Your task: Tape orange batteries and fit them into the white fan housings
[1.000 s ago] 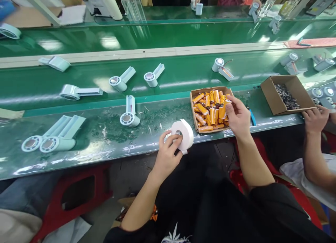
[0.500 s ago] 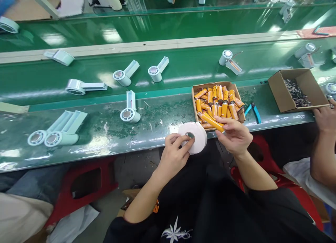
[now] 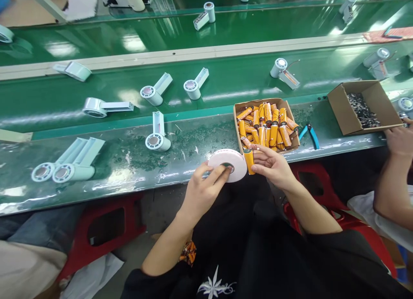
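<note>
Orange cell point(image 3: 249, 161), a glossy, smooth-skinned cylinder, stands close to upright at three o'clock from the white tape roll point(image 3: 227, 157), dark end up! I have the right hand point(image 3: 271, 165) pinching it between thumb and fingers, out by the bench's near edge. Over to the left hand point(image 3: 204, 187): it grips the roll, fingertips hooked into the round core of that flat, matte disc. Are cell and roll touching? From my remote seat, I can't tell.

At one o'clock from the cell comes the shallow cardboard tray point(image 3: 239, 107), brown and thin-walled, heaped with orange cylinders point(image 3: 273, 134) in slick, shiny wrap. Swing to two o'clock: blue-handled pliers point(image 3: 312, 135), legs splayed on the scuffed, glossy green bench point(image 3: 200, 135). Farther along that line, a deeper cardboard box point(image 3: 342, 112) holds a tangle of small dark and silvery parts point(image 3: 361, 112), a co-worker's hand point(image 3: 400, 137) at its near right corner. And at ten o'clock from the roll, a pale-blue housing point(image 3: 159, 137), round drum with a straight, trough-shaped handle, lies on the bench.
</note>
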Demonstrator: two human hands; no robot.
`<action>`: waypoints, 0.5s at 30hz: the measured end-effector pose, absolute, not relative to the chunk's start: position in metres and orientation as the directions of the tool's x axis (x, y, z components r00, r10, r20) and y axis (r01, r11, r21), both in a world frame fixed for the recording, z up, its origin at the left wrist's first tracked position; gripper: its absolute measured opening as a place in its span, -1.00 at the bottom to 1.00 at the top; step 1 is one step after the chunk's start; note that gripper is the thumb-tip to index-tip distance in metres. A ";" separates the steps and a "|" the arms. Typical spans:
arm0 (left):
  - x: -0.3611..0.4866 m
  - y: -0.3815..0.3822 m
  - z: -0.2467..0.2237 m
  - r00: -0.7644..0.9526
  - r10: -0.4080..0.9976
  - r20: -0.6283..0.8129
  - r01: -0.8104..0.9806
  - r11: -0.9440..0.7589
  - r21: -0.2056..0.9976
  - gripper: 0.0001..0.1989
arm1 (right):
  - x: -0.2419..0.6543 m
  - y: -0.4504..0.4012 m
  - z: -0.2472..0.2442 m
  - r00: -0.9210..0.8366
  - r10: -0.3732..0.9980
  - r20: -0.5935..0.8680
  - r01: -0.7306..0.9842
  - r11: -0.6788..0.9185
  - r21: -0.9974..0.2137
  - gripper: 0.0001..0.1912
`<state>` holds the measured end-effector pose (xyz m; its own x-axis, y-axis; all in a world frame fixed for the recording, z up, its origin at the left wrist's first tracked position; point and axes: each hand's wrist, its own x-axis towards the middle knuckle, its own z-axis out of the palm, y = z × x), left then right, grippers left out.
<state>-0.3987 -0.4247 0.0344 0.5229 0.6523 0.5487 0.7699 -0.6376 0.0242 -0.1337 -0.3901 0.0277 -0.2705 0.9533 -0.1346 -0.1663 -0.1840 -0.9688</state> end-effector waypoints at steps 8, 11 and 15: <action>-0.390 -0.424 0.040 0.521 0.651 0.553 0.803 -0.594 -0.058 -0.56 | -0.147 -0.380 0.045 -0.071 0.997 -0.044 -0.210 -0.058 -0.976 -0.38; -0.375 -0.430 0.033 0.413 0.680 0.606 0.856 -0.518 -0.002 -0.65 | -0.183 -0.396 0.032 0.248 0.969 0.004 -0.435 0.115 -0.893 -0.39; -0.355 -0.437 0.025 0.274 0.725 0.632 0.864 -0.474 0.170 -0.69 | -0.208 -0.403 0.022 0.309 0.950 -0.033 -0.525 0.142 -0.839 -0.29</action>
<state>-0.3552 -0.4366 0.0254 0.2737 0.7253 0.6317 0.8637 -0.4743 0.1704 -0.2076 -0.4027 0.0223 0.3095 0.9503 -0.0328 -0.5249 0.1420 -0.8392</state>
